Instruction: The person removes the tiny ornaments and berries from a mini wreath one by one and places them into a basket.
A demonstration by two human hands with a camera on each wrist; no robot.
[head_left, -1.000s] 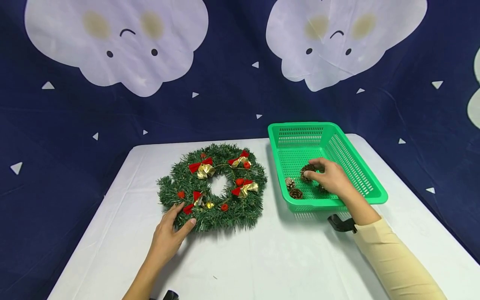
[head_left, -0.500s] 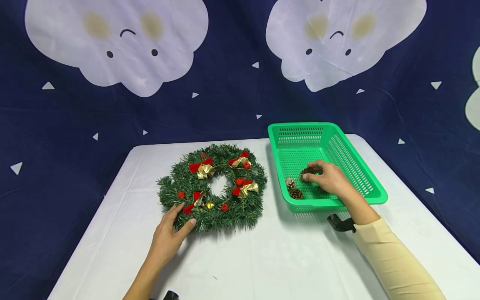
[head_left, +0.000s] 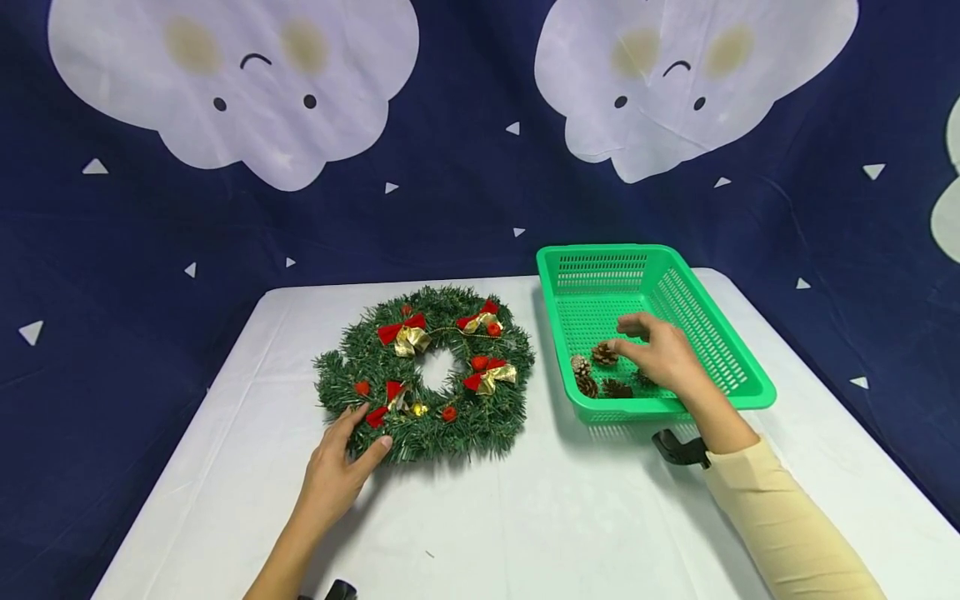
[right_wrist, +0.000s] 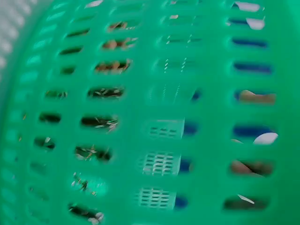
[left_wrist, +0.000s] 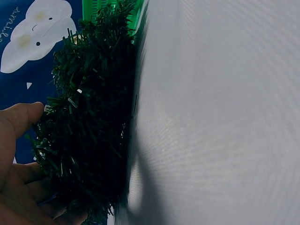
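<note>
A green tinsel wreath with red and gold bows and red berries lies flat on the white table. My left hand holds its near left edge, thumb and fingers set apart around the bristles. In the left wrist view, the fingers bend against the wreath's side. My right hand hovers inside the green basket, thumb and fingers spread with nothing between them. Just beside the thumb lies a pine cone. More pine cones sit in the basket's near left corner; one lies partly behind the hand.
The basket's raised perforated walls surround the right hand; its slotted side fills the blurred right wrist view. White tablecloth stretches in front of the wreath. A dark blue cloth with clouds hangs behind the table.
The right hand has let go of the pine cone it held and its fingers have spread. The cones below have shifted slightly. Left hand and wreath stay put.
</note>
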